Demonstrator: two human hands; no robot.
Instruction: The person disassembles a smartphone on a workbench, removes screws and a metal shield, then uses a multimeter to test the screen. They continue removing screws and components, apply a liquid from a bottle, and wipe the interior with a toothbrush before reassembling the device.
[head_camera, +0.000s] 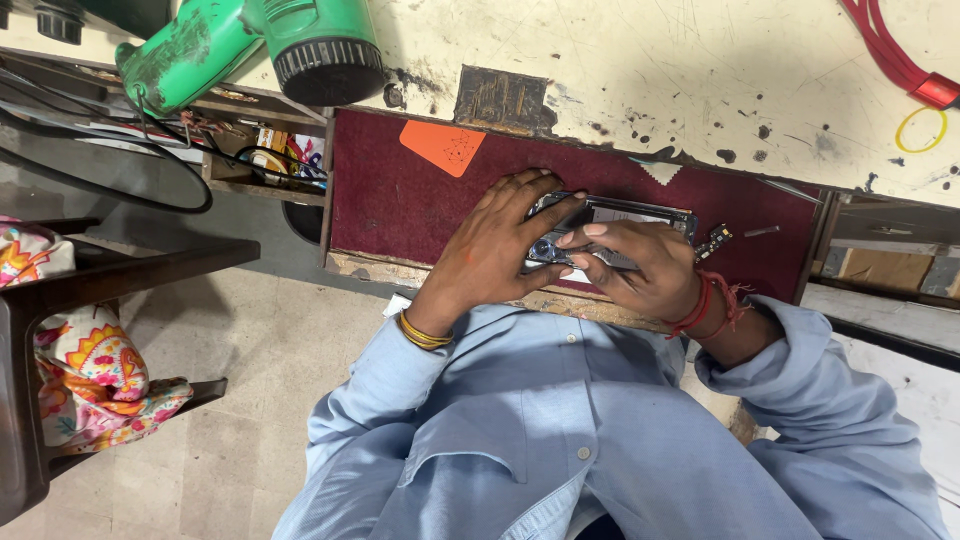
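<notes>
An opened black phone (640, 213) lies on a dark red mat (390, 200) at the near edge of the workbench. My left hand (495, 245), with gold bangles at the wrist, grips the phone's left end with its fingers curled over the top. My right hand (640, 268), with red thread around the wrist, lies over the phone's near side. Its thumb and fingertips are pinched together by the camera module (543, 248). Whether they hold a small part is hidden. A small circuit part (716, 240) lies on the mat just right of the phone.
An orange triangular pick (442, 145) lies on the mat's far left. A green heat blower (250, 45) sits at the bench's far left, above tangled black wires (150, 150). A red cable (890, 55) and a yellow ring (920, 128) lie at the far right. A dark chair with floral cloth (70, 340) stands at my left.
</notes>
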